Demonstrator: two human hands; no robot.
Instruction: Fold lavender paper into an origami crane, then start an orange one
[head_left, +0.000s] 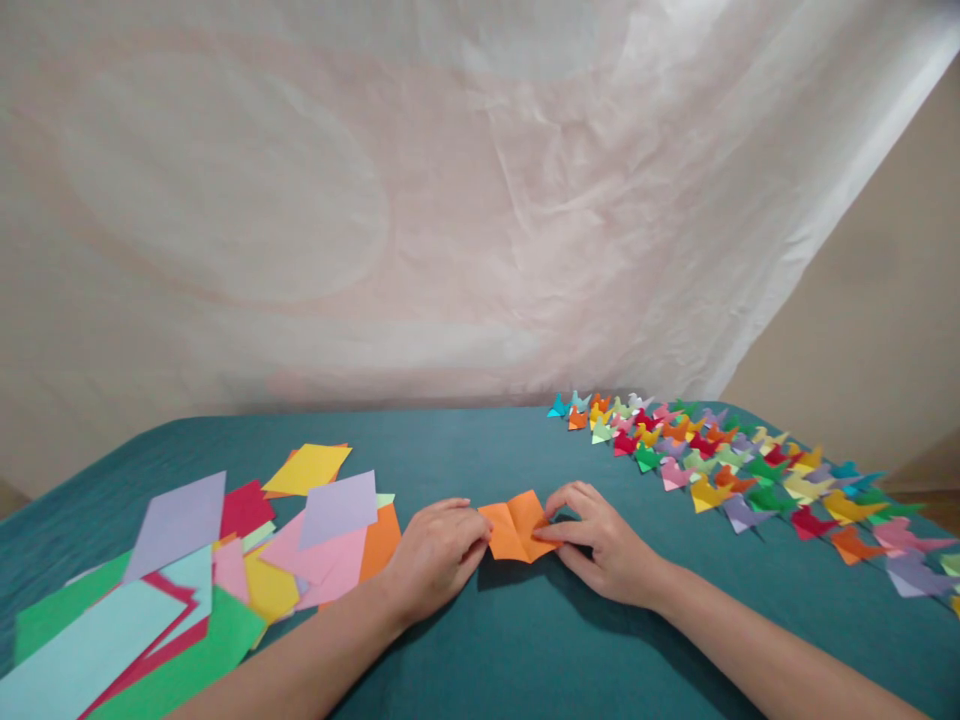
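Observation:
Between my hands is a small orange sheet of origami paper [514, 530], with a crease down its middle and its sides lifted a little off the table. My left hand [444, 550] pinches its left edge, fingers closed together. On the other side my right hand [600, 540] grips the right edge between thumb and fingers. The paper's outer edges are partly hidden by the fingertips. A shadow falls on the cloth just under it.
Loose coloured paper sheets [337, 515] lie in an overlapping pile on the left. Rows of small folded paper birds [709, 493] stand along the right side. A teal cloth [465, 450] covers the table, and a pale curtain [450, 200] hangs behind it.

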